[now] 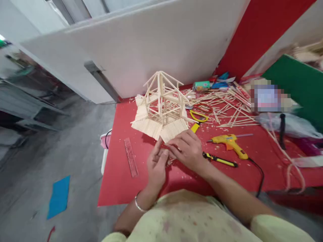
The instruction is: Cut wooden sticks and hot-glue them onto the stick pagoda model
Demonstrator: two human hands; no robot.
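Note:
A model built of thin wooden sticks (161, 97) stands on the red table, an open frame above flared panels of sticks laid side by side. My left hand (157, 164) is at its near corner, index finger pointing up against the panel edge and thumb bent towards the other fingers. Over the near right panel (174, 130), my right hand (188, 149) has its fingers bent together, their tips close to the left thumb. Whatever lies between the fingers of either hand is too small or hidden to make out. A clear ruler (131, 157) lies left of my hands.
Right of my hands lie a yellow glue gun (229, 143) with a cord and a yellow-black utility knife (220, 160). Yellow-handled scissors (199, 116) touch the model's right side. Loose sticks (227, 106) cover the back right. A white panel (151, 43) stands behind the table.

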